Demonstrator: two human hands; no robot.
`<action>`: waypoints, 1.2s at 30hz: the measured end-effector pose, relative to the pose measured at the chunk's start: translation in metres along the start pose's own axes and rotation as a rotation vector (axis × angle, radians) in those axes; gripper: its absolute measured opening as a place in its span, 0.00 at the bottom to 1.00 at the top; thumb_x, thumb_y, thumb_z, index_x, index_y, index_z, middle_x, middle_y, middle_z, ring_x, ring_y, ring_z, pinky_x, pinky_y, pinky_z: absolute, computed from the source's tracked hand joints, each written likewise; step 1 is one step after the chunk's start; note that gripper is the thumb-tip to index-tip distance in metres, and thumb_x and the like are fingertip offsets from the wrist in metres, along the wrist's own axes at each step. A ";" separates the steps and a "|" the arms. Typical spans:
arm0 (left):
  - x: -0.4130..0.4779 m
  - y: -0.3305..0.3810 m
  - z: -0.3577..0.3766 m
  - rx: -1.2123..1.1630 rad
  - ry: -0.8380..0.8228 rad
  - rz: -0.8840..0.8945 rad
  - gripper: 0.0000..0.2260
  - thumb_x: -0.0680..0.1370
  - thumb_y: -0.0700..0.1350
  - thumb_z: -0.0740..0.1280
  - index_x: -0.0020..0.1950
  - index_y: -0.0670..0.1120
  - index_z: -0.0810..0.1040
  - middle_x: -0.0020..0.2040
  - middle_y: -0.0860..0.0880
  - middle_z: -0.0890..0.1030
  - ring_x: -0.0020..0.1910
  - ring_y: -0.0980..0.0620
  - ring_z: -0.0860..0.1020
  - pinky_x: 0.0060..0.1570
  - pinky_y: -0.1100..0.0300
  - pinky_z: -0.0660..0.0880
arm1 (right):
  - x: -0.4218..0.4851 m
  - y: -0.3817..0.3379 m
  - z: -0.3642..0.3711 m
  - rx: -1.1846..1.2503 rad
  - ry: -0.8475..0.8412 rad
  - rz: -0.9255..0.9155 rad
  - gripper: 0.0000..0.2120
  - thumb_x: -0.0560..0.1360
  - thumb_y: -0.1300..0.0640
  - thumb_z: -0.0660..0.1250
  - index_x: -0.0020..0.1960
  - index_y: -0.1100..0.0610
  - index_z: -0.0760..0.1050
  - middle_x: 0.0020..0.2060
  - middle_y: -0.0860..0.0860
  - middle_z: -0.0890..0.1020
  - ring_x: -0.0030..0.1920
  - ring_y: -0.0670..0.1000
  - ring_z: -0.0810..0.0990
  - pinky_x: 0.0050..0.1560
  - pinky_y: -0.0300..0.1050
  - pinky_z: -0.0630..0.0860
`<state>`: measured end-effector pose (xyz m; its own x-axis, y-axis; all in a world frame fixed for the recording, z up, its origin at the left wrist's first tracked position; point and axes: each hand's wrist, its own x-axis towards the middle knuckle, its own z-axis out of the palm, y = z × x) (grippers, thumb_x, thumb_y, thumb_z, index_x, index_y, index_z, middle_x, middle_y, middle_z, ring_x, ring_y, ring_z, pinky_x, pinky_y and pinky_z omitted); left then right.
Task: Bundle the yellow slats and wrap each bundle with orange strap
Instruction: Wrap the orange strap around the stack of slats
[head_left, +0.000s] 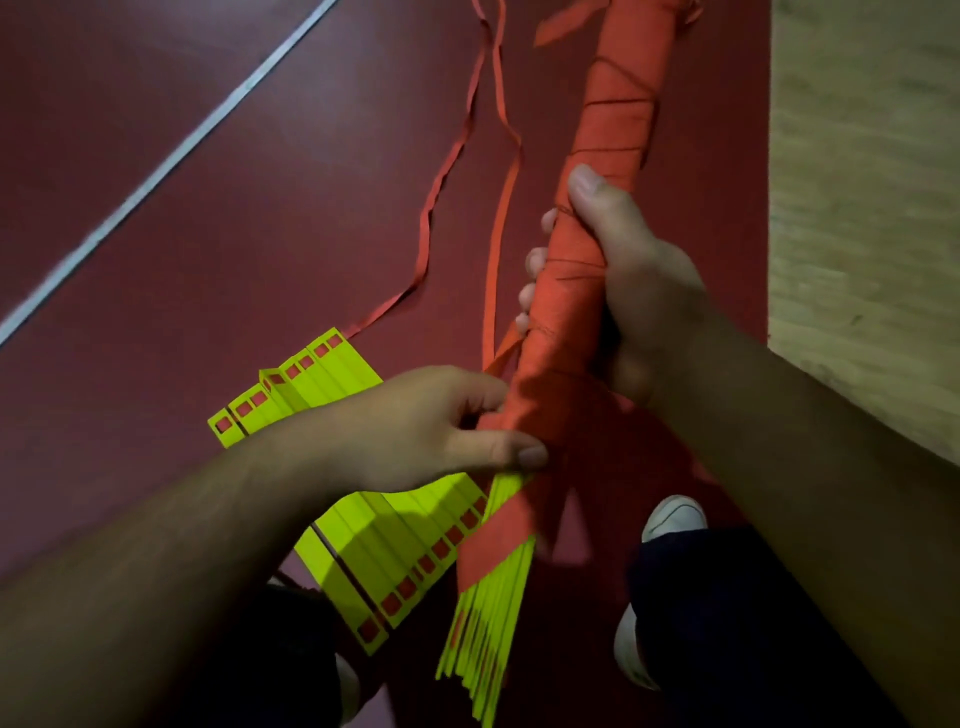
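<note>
My right grip (623, 280) holds the wrapped bundle (613, 119) mid-length; my left grip (441, 426) pinches, I think, the orange strap (540, 405) nearer me. Loose yellow slats (395, 540) lie left.

The right hand (623, 291) grips a bundle (613, 130) of yellow slats (488, 623) around its middle. The left hand (431, 431) pinches the orange strap (540, 410) wound near the bare lower ends. More loose slats (395, 551) lie fanned on the red floor (208, 234), beside trailing strap tails (431, 208).
</note>
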<state>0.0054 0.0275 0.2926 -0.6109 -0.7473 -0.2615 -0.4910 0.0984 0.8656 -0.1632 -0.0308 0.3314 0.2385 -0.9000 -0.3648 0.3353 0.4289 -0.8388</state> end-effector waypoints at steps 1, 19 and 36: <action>0.000 -0.002 -0.003 0.043 0.031 -0.023 0.20 0.71 0.64 0.68 0.39 0.46 0.77 0.31 0.56 0.75 0.33 0.59 0.71 0.35 0.57 0.71 | 0.002 0.000 0.001 -0.030 0.069 -0.017 0.15 0.76 0.45 0.69 0.43 0.57 0.74 0.32 0.55 0.77 0.29 0.54 0.77 0.33 0.50 0.78; -0.012 -0.001 -0.001 -0.143 0.104 0.040 0.23 0.75 0.59 0.68 0.45 0.38 0.76 0.37 0.36 0.75 0.37 0.49 0.72 0.37 0.44 0.72 | 0.002 0.006 0.002 -0.061 0.152 -0.183 0.19 0.71 0.44 0.72 0.53 0.58 0.79 0.41 0.56 0.83 0.43 0.56 0.82 0.54 0.63 0.79; -0.009 0.001 0.008 0.467 0.124 -0.205 0.36 0.65 0.80 0.55 0.39 0.47 0.74 0.31 0.47 0.76 0.31 0.50 0.75 0.34 0.51 0.72 | 0.013 0.030 0.004 -0.583 0.343 -0.148 0.28 0.57 0.36 0.72 0.47 0.56 0.78 0.41 0.52 0.84 0.42 0.58 0.84 0.49 0.59 0.81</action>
<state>0.0055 0.0398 0.2924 -0.4087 -0.8513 -0.3289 -0.8347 0.2028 0.5121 -0.1468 -0.0294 0.3034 -0.1060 -0.9607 -0.2567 -0.2253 0.2746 -0.9348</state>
